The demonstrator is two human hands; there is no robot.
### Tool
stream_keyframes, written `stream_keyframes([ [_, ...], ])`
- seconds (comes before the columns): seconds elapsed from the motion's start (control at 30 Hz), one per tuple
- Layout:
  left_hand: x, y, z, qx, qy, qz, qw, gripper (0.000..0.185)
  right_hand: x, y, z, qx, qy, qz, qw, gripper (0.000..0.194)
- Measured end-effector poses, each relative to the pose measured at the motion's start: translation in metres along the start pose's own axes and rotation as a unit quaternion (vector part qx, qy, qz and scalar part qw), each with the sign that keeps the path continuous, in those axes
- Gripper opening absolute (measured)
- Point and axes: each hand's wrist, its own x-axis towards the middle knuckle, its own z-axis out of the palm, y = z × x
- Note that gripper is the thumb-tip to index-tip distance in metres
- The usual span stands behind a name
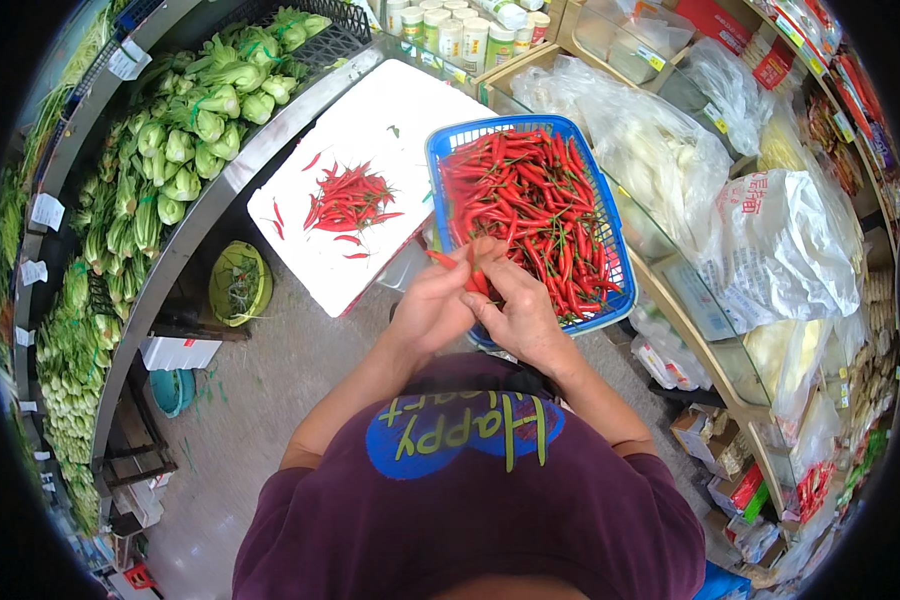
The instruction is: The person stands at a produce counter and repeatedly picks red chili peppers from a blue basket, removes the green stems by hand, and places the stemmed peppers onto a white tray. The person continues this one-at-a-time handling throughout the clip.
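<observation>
Both hands meet over the near edge of a blue plastic basket heaped with red chilli peppers. My left hand holds a red chilli whose end sticks out past the thumb. Between the fingers of my right hand are one or two more red chillies, partly hidden by both hands. Left of the basket, a loose pile of red chillies lies on a white foam board, with a few stray ones around it.
Bok choy fills the metal-edged shelf on the left. A yellow-green basin of green scraps and a turquoise tub stand below it. On the right, a glass-fronted wooden counter holds plastic bags of noodles. Canisters stand at the back.
</observation>
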Motion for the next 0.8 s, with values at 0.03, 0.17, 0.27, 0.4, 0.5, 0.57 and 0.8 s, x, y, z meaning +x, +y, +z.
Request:
stream_keyframes([
  [0.03,-0.001,0.001,0.001,-0.001,-0.012,0.001,1.000,0.043,0.000,0.000,0.000,0.029,-0.016,0.035,0.999,0.033],
  [0.17,-0.006,0.005,0.004,-0.018,-0.054,-0.004,0.998,0.051,0.000,0.003,0.002,0.158,-0.048,0.118,0.979,0.029],
  [0.27,-0.006,0.009,0.000,-0.007,-0.066,0.018,0.998,0.054,0.001,0.007,0.004,0.186,-0.067,0.135,0.971,0.014],
  [0.4,-0.011,0.025,-0.021,-0.041,-0.050,0.041,0.997,0.051,0.005,0.004,0.010,0.288,-0.046,0.245,0.925,0.008],
  [0.5,-0.024,0.053,-0.067,-0.064,0.018,0.067,0.996,0.040,0.011,0.001,0.011,0.296,-0.035,0.318,0.900,0.010],
  [0.57,-0.042,0.070,-0.121,-0.098,0.071,0.092,0.988,0.034,0.018,-0.001,0.015,0.304,-0.046,0.353,0.884,0.010],
  [0.8,-0.172,0.113,-0.357,-0.223,0.573,0.126,0.779,0.007,0.042,-0.013,0.051,0.317,-0.088,0.386,0.862,0.006],
])
